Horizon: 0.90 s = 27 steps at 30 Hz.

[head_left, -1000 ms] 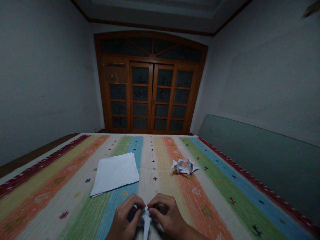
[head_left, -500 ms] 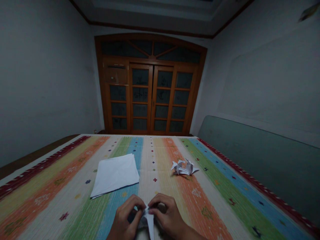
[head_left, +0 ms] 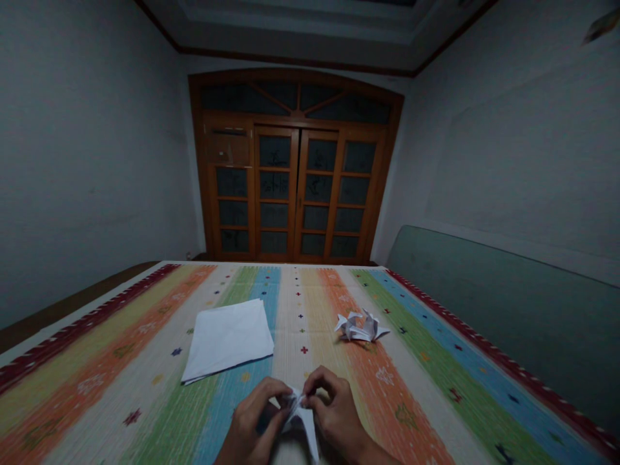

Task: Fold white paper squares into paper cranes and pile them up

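Observation:
Low in the head view, at the near side of the table, both my hands pinch one piece of folded white paper [head_left: 305,426]. My left hand [head_left: 254,423] grips its left side between thumb and forefinger. From the right, my right hand [head_left: 336,413] pinches its upper part, fingertips close to those of the left. A long narrow point of the paper slants down towards me between the hands. Some of its folds are hidden behind my fingers. Beyond my left hand lies a stack of white paper sheets [head_left: 228,339].
Folded white paper figures [head_left: 361,326] sit in a cluster at the right, past my right hand. A striped, colourful tablecloth [head_left: 159,352] covers the table. A pale green panel [head_left: 484,290] runs along the right side, and wooden glazed doors [head_left: 298,187] stand at the far end.
My right hand has risen slightly and its fingers have shifted on the folded paper. The paper's narrow point now slants further right. The whole view has moved a little.

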Each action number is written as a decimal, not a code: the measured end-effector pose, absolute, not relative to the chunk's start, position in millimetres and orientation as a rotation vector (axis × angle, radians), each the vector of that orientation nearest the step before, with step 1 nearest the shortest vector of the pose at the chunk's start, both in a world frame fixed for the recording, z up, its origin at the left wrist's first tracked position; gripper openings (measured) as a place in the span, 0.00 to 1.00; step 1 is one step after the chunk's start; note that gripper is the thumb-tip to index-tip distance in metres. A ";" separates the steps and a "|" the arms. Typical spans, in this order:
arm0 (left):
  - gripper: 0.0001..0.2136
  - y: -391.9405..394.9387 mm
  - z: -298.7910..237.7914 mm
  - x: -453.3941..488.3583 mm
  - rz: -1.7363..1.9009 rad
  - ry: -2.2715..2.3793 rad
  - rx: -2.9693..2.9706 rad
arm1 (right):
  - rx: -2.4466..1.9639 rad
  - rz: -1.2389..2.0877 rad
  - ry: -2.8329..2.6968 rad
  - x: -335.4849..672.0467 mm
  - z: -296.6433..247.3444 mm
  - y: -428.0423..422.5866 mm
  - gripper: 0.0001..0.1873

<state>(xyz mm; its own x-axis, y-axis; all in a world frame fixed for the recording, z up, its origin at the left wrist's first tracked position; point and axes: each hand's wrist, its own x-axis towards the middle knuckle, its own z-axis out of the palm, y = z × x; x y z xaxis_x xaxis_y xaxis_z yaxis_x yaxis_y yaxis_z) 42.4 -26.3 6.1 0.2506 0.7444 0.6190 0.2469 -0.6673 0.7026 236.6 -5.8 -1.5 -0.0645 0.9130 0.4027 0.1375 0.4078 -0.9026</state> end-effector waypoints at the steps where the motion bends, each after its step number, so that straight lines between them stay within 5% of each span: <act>1: 0.09 -26.4 5.8 42.7 1.423 0.938 2.023 | -0.993 0.842 -1.495 238.2 0.2 -3.4 0.06; 27: 0.10 -0.2 -7.9 49.0 1.138 1.024 1.612 | -1.309 -0.054 -1.356 404.9 46.5 40.1 0.12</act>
